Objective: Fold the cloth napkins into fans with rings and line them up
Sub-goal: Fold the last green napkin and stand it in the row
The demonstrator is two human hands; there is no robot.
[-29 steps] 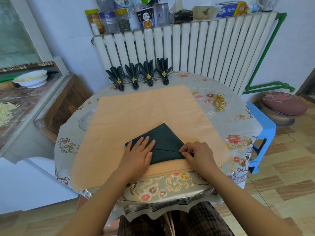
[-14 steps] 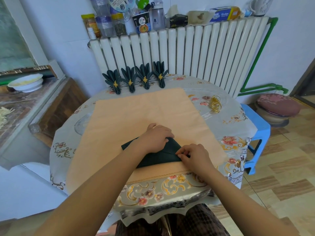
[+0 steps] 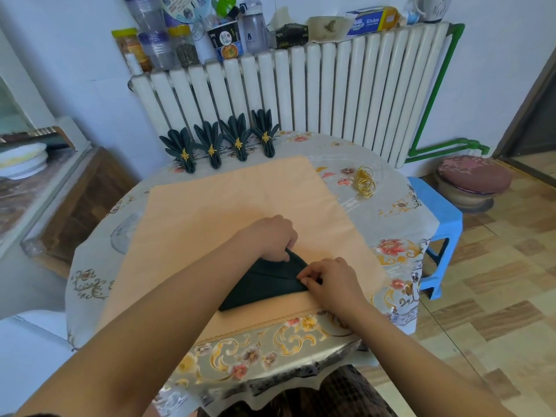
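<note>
Folding is under way: the dark green napkin lies near on the peach cloth, its top pinched by the left hand, its right corner by the right hand. Pleats are likely needed next, then a gold ring.

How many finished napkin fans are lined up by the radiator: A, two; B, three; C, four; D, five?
C: four dark green fans with gold rings stand in a row in front of the radiator.
</note>
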